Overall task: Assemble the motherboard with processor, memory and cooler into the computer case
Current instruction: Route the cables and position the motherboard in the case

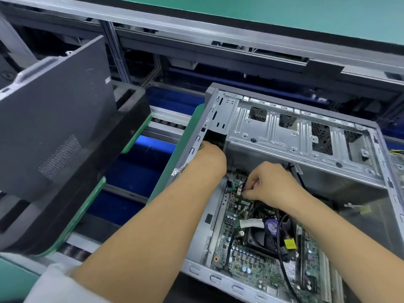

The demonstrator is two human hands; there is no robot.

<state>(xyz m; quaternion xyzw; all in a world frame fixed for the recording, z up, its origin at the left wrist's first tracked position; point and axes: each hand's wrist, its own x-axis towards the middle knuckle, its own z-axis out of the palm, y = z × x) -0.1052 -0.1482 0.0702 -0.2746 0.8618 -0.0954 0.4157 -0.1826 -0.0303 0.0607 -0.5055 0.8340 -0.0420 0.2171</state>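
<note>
Inside the case (306, 136), the right hand (269, 184) pinches a connector above the motherboard (247, 259); left hand's (209, 158) grip is hidden.

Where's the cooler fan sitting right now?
In the head view, the cooler fan sits on the motherboard inside the computer case, lower right of frame, just below the right hand.

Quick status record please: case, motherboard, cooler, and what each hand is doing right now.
case: open case on the line, inside facing the camera
motherboard: motherboard lying inside the case
cooler: black cooler on the board, cables draped over it
left hand: left hand reaching into the case's far corner, fingers hidden
right hand: right hand pinching a small connector at the board's far edge
</note>
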